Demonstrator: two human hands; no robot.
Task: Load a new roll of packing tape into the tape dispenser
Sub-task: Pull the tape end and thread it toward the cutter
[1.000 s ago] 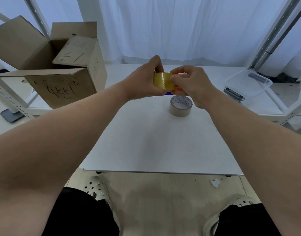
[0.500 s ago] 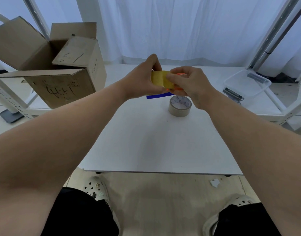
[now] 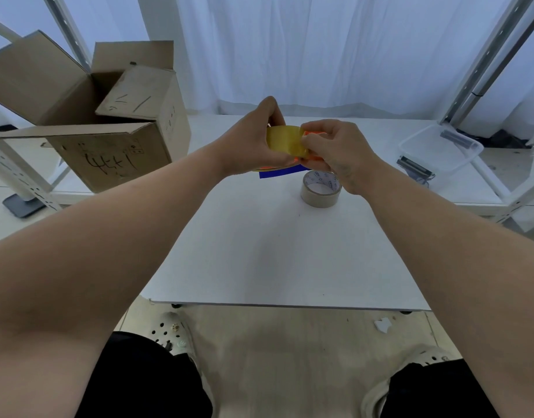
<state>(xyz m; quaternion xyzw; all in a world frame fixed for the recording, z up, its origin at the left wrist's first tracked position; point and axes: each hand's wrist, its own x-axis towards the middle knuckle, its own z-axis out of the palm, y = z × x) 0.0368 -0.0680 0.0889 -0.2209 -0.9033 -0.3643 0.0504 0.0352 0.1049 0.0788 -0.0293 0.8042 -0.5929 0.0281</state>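
Since a second ago the dispenser has tipped: its blue part now sticks out further under my left hand. Over the last half second hardly anything has shifted.

Grip, left: fingers curled round the yellow tape roll, thumb up over its far top edge. The roll is held in the air with its broad outer wrap facing me.

Grip, right: my right hand is clenched, thumb and forefinger pinching at the roll's outer wrap on its right edge. Orange dispenser plastic shows just above and just below these fingers, and a sliver more under the left hand. I cannot tell whether the roll is seated on the dispenser or only held against it; my hands hide the joint.

Position: both hands meet over the far half of the white table, and the roll sits between them, touching both.

Around the grip:
- Spare roll, beige, lies flat on the table just below the right hand and toward me.
- Open cardboard box, with handwriting on its side, well to the left of the grip.
- Clear plastic tub, well to the right, on a lower shelf beside the table.
- White curtain, behind the grip.
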